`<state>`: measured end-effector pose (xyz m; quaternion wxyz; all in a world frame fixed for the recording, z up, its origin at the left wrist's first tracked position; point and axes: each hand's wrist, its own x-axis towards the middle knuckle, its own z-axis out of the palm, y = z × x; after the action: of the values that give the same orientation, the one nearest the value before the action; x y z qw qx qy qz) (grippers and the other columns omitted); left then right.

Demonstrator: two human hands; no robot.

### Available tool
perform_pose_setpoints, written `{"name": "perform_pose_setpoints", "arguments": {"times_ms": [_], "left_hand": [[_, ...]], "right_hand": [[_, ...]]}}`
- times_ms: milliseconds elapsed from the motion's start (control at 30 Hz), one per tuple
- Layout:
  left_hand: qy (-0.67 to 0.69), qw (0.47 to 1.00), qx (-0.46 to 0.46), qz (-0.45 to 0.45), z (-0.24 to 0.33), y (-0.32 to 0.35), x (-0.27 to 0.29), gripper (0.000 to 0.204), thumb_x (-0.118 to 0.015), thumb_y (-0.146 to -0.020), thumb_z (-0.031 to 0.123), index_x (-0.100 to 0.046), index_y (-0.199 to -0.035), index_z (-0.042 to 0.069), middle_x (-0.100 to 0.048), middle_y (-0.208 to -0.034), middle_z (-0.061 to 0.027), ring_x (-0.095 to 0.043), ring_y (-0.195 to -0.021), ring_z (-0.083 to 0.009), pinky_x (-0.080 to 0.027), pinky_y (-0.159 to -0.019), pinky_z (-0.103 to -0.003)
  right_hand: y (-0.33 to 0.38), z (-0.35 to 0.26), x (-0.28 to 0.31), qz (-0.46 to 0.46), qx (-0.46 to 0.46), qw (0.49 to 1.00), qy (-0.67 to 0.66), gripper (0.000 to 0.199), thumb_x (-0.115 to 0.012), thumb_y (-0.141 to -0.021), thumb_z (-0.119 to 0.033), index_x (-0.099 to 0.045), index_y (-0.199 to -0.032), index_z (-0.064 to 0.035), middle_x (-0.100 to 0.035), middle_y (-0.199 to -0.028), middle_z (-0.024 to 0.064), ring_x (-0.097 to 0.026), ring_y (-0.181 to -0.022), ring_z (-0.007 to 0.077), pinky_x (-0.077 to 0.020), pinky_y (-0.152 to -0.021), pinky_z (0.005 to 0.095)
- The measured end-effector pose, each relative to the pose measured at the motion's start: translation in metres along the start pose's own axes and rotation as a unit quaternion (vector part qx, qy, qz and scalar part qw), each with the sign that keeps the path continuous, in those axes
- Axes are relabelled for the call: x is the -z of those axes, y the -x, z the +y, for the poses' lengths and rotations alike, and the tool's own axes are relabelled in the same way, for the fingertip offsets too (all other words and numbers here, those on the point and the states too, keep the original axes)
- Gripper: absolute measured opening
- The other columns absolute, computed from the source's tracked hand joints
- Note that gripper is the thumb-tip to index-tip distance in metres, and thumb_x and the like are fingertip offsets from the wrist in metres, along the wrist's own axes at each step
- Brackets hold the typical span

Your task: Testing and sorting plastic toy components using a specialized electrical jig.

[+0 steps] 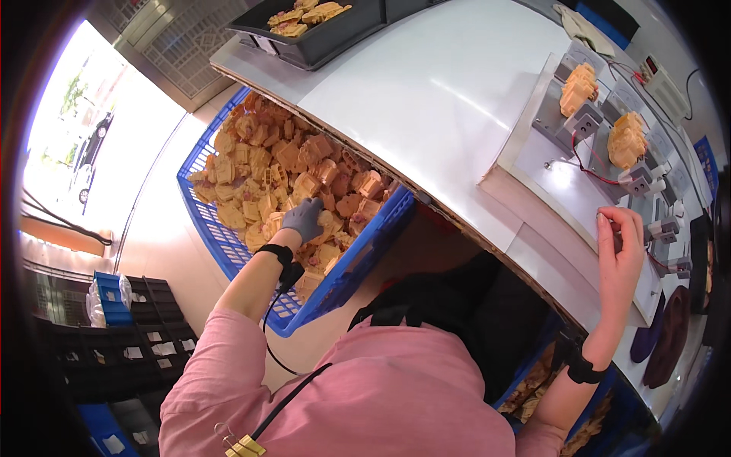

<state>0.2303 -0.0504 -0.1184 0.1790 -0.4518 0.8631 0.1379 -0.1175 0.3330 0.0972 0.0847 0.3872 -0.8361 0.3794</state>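
Note:
My left hand (304, 219), in a grey glove, reaches down among the tan moulded parts (251, 164) that fill a blue plastic basket (228, 263). Its fingertips point into the pile, and whether they grip a part is hidden. My bare right hand (623, 240) hovers over the test fixture (560, 171) on the white table, fingers loosely bent with nothing visible in them. Two tan parts sit on the fixture, one at the far end (580, 90) and one nearer (627, 141). Grey blocks with red wires (638, 180) stand beside them.
A black tray (304, 49) holding tan parts stands on the far left of the white table (411, 84). A white powered box (664, 90) and dark cloth items (666, 335) lie at the right. Dark bins (114, 350) stand on the floor at left; another basket of parts sits beneath the table.

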Motion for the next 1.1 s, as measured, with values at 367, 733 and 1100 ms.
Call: {"name": "perform_pose_setpoints", "arguments": {"times_ms": [367,733,1100], "left_hand": [[0.493,0.858,-0.118,0.082,0.020,0.106,0.118,0.050,-0.078,-0.084,0.014,-0.054,-0.128,0.010,-0.057,-0.125,-0.0075,-0.060,-0.111,-0.0171,-0.049,-0.097,-0.031],[0.472,0.700,-0.536,-0.004,0.215,0.125,0.206,0.055,-0.076,-0.080,-0.009,-0.047,-0.122,0.013,-0.051,-0.140,-0.0113,-0.052,-0.129,-0.0197,-0.044,-0.110,-0.034],[0.559,0.671,-0.458,-0.165,0.294,0.132,0.224,0.051,-0.066,-0.085,-0.014,-0.043,-0.120,0.014,-0.048,-0.143,-0.0104,-0.057,-0.123,-0.0209,-0.052,-0.102,-0.035]], "right_hand": [[0.031,0.042,0.027,0.209,0.059,0.969,-0.121,0.019,-0.055,-0.102,-0.008,-0.060,-0.119,0.0001,-0.061,-0.119,0.0061,-0.057,-0.108,0.0155,-0.0426,-0.099,0.0288],[0.040,0.074,0.055,0.192,-0.087,0.971,-0.111,0.024,-0.062,-0.099,-0.018,-0.062,-0.119,-0.0050,-0.062,-0.102,0.0030,-0.058,-0.090,0.0124,-0.0477,-0.079,0.0273],[0.032,0.056,0.058,0.171,-0.097,0.968,-0.153,0.041,-0.067,-0.094,-0.019,-0.053,-0.131,-0.0080,-0.067,-0.110,0.0069,-0.062,-0.093,0.0150,-0.0472,-0.081,0.0319]]}}
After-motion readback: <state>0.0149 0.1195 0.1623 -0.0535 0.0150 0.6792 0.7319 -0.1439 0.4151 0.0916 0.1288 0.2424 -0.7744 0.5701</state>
